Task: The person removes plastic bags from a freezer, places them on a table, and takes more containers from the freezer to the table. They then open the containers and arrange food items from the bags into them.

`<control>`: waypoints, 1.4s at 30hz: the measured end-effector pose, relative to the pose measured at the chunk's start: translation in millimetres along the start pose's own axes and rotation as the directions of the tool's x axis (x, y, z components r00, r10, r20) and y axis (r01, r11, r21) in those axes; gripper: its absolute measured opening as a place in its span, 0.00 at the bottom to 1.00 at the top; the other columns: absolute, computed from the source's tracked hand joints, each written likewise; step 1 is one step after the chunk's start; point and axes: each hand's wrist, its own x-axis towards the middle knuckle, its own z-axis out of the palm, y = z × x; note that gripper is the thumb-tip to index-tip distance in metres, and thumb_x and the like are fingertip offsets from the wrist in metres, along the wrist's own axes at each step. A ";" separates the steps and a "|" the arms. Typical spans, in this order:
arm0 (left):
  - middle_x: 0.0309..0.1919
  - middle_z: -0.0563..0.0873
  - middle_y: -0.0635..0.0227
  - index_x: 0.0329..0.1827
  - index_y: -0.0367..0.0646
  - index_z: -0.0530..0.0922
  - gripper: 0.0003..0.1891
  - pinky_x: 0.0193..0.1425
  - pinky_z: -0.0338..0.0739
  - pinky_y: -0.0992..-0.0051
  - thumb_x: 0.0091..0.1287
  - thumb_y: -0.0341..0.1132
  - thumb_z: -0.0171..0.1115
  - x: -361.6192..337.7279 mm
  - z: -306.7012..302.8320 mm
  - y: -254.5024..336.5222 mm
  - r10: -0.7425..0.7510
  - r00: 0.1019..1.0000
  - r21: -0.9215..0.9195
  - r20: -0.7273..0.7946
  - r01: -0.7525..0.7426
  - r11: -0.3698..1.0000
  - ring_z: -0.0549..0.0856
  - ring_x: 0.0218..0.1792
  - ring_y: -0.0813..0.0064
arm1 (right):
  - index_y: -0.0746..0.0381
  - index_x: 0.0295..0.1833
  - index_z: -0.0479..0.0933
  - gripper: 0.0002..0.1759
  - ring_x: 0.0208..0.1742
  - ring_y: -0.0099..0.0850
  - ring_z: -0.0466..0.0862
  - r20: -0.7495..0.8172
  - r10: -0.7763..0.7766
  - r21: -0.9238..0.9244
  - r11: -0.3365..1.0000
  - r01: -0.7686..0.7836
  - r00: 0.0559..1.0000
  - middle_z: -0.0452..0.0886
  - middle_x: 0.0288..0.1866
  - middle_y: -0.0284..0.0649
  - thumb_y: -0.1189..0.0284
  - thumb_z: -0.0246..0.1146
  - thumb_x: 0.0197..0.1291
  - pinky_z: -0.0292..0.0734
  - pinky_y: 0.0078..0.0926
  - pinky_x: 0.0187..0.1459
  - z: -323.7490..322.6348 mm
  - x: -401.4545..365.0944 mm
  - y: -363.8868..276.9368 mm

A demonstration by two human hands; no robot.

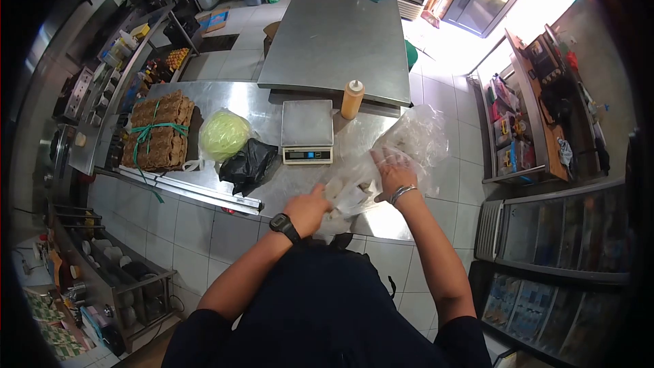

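My left hand [308,212], with a black watch at the wrist, is closed on the near left edge of a clear plastic bag [351,194]; its fingertips are partly hidden. Small pale pieces show through the bag, too blurred to name. My right hand [396,172], with a metal bracelet, lies on crumpled clear plastic [421,138], fingers spread and palm down. A digital scale [306,131] stands just beyond my left hand, its plate bare. Behind it to the right is an upright squeeze bottle [352,101] of orange-brown sauce.
Left of the scale lie a black plastic bag [251,165], a bagged pale green cabbage [225,135] and a stack of egg trays [157,129] tied with green string. A larger steel table [334,44] adjoins the far side. Glass-door fridges [565,225] stand at the right.
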 end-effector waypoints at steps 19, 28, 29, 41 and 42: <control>0.39 0.83 0.60 0.75 0.44 0.64 0.49 0.46 0.70 0.55 0.46 0.34 0.77 -10.3 -41.4 25.6 -0.134 0.952 0.082 -0.274 0.162 0.983 0.87 0.35 0.56 | 0.67 0.45 0.78 0.12 0.47 0.50 0.86 0.081 -0.239 0.354 0.914 0.196 0.968 0.84 0.41 0.55 0.75 0.53 0.61 0.80 0.43 0.51 54.0 -8.9 -77.0; 0.65 0.69 0.52 0.76 0.49 0.62 0.45 0.60 0.76 0.51 0.49 0.18 0.60 -22.1 -49.7 16.4 -0.263 0.957 -0.226 -0.122 0.232 0.946 0.79 0.55 0.43 | 0.59 0.42 0.84 0.14 0.43 0.49 0.87 -0.024 -0.217 0.265 0.940 0.216 0.976 0.86 0.38 0.51 0.70 0.53 0.64 0.83 0.45 0.44 121.0 16.2 -84.2; 0.65 0.69 0.52 0.76 0.49 0.62 0.45 0.60 0.76 0.51 0.49 0.18 0.60 -25.3 -44.8 13.6 -0.267 0.956 -0.234 -0.119 0.235 0.944 0.79 0.55 0.43 | 0.58 0.39 0.85 0.14 0.43 0.48 0.87 0.118 -0.266 0.218 0.947 0.236 0.957 0.87 0.37 0.50 0.70 0.53 0.64 0.83 0.44 0.44 99.0 2.5 -72.1; 0.77 0.55 0.49 0.78 0.42 0.58 0.49 0.69 0.70 0.65 0.45 0.19 0.60 -22.6 -42.0 8.9 -0.113 0.985 -0.477 -0.133 0.036 0.878 0.69 0.70 0.46 | 0.63 0.39 0.85 0.12 0.48 0.46 0.87 0.314 -0.313 0.036 0.947 0.318 0.896 0.87 0.42 0.50 0.75 0.55 0.61 0.81 0.41 0.51 108.0 -31.9 -8.2; 0.78 0.54 0.48 0.78 0.42 0.58 0.49 0.68 0.71 0.65 0.45 0.19 0.61 -21.4 -43.1 8.3 -0.102 0.987 -0.479 -0.125 0.030 0.877 0.69 0.70 0.46 | 0.62 0.38 0.85 0.11 0.45 0.47 0.86 0.219 -0.299 0.112 0.953 0.281 0.929 0.87 0.40 0.50 0.76 0.57 0.57 0.81 0.42 0.50 110.1 -30.0 -10.4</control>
